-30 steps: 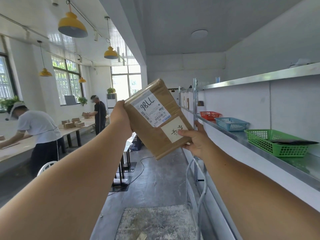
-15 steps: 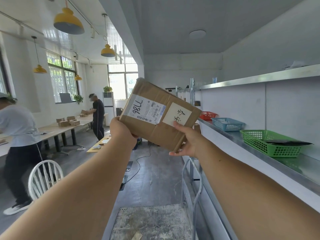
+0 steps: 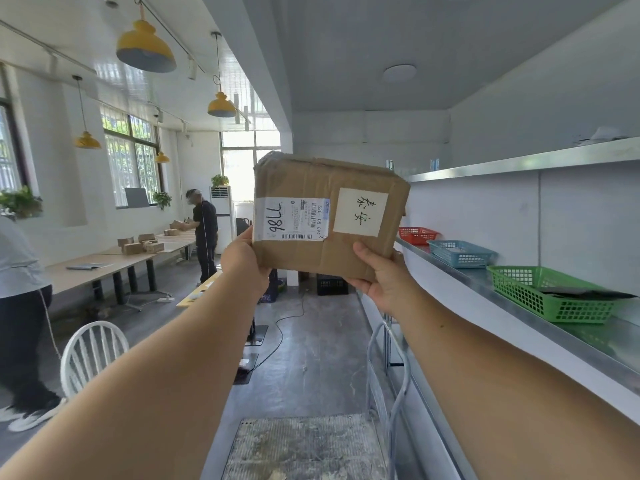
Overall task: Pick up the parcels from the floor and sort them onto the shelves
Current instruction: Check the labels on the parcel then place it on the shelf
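Probably the step is reading the parcel [image 3: 329,216] to choose its place, so hold it level, read the sideways label [image 3: 291,219] by tilting the head, then carry it right to the shelf [image 3: 620,341], where a red basket [image 3: 417,234], a blue basket [image 3: 460,252] and a green basket [image 3: 540,296] stand; which one fits, I cannot tell. The left hand [image 3: 244,265] curls round the lower left edge; the right hand [image 3: 384,275] pinches the lower right corner, thumb in front. The parcel is raised in the air, left of the shelf. It is brown cardboard, taped, creased, crumpled at the top left corner, with a handwritten white note [image 3: 360,212].
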A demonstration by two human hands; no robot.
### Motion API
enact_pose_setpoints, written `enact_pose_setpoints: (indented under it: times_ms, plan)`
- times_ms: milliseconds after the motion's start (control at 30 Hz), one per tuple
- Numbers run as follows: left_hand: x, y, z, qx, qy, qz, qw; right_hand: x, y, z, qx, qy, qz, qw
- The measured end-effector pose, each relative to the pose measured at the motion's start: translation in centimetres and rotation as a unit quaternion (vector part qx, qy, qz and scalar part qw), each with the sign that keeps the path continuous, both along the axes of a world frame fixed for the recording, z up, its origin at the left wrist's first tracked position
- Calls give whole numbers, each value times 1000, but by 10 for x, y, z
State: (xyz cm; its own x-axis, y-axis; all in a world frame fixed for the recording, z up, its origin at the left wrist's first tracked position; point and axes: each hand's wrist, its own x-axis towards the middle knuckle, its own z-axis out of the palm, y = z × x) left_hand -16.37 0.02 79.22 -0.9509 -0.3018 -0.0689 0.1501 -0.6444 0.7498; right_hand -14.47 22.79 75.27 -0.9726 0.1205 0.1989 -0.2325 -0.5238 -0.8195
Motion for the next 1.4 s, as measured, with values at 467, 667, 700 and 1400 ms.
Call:
enact_pose_setpoints:
  times_ms: [467, 667, 700, 1400]
  plan:
    - [23, 5, 12, -61, 71, -52, 994, -13, -2, 1, -72, 25, -82, 994]
    - [18, -1, 5, -108, 60, -69, 990, -18, -1, 7, -61, 36, 3, 997]
    - [18, -2, 3, -104, 61, -69, 990, -19, -2, 8, -52, 47, 17, 997]
    - [1, -20, -23, -327, 123, -145, 926, -30, -12, 0, 22, 4, 40, 999]
